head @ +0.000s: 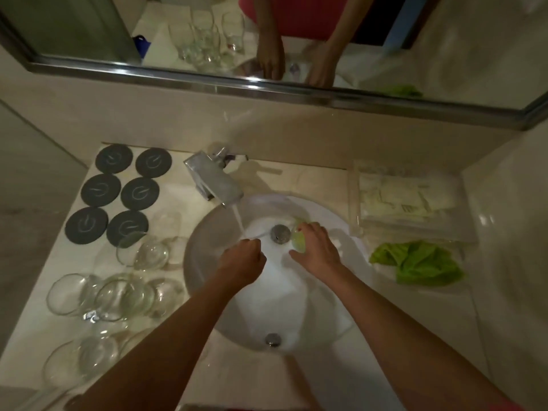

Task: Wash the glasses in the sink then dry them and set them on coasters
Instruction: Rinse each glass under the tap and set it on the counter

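Both hands work inside the sink (207,262): left hand (241,261) fingers curl into a fist under the tap (213,180) stream, contents hidden; right hand (315,247) fingers pinch a yellow-green sponge (298,239), probably for scrubbing. Glasses (124,295) wait left, near empty coasters (118,195).

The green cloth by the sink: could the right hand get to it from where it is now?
Probably yes. The cloth lies on the counter just right of the sink, with nothing between it and the right hand. But that hand seems to be holding something pale green, which it may have to put down first.
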`<state>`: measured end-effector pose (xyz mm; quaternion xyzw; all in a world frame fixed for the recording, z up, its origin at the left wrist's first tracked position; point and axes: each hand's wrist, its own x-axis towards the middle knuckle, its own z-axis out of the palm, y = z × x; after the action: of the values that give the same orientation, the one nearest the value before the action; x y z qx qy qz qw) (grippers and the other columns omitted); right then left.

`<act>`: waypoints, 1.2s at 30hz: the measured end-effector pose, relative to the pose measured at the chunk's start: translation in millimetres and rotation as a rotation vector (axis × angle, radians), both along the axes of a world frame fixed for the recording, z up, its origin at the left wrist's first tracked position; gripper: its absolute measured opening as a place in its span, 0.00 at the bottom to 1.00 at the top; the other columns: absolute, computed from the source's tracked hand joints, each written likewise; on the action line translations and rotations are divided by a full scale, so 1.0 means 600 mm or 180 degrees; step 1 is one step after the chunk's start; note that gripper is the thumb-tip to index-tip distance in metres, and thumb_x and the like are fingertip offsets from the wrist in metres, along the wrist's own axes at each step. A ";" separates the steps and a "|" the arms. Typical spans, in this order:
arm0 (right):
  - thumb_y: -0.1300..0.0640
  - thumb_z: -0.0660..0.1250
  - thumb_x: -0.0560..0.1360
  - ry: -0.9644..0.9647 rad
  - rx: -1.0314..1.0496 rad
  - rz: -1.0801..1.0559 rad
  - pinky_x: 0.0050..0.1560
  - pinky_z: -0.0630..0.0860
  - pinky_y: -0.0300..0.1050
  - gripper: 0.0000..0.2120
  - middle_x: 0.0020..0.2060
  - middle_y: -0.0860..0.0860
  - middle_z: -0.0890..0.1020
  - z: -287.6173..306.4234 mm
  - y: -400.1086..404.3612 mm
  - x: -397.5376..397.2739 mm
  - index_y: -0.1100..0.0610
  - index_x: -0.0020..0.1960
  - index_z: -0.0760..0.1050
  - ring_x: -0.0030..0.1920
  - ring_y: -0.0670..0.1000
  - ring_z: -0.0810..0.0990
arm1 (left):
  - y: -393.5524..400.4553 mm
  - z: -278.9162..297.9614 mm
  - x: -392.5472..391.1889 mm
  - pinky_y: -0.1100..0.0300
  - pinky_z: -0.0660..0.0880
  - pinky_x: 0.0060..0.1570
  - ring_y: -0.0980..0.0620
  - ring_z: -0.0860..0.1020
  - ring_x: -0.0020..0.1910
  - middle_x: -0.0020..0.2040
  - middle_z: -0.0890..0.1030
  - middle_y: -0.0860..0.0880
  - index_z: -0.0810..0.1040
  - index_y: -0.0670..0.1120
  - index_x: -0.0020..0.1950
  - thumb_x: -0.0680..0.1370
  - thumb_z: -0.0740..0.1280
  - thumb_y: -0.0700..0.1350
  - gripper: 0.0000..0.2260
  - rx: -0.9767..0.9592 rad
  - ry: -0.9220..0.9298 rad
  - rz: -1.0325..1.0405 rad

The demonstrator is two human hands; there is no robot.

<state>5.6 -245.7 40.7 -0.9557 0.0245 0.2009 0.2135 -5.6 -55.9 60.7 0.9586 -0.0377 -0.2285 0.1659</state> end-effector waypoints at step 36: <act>0.55 0.79 0.67 0.0043 0.1063 -0.0750 0.58 0.77 0.49 0.36 0.63 0.51 0.76 0.031 0.228 0.041 0.50 0.69 0.65 0.64 0.53 0.74 | 0.123 -0.045 0.068 0.58 0.79 0.37 0.53 0.81 0.32 0.38 0.82 0.47 0.77 0.35 0.60 0.78 0.69 0.37 0.12 -0.3409 0.1348 0.3349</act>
<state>30.1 -109.1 59.5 -0.8962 0.1040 0.1823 0.3908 35.1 18.0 33.6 0.5757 0.3493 -0.2486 0.6963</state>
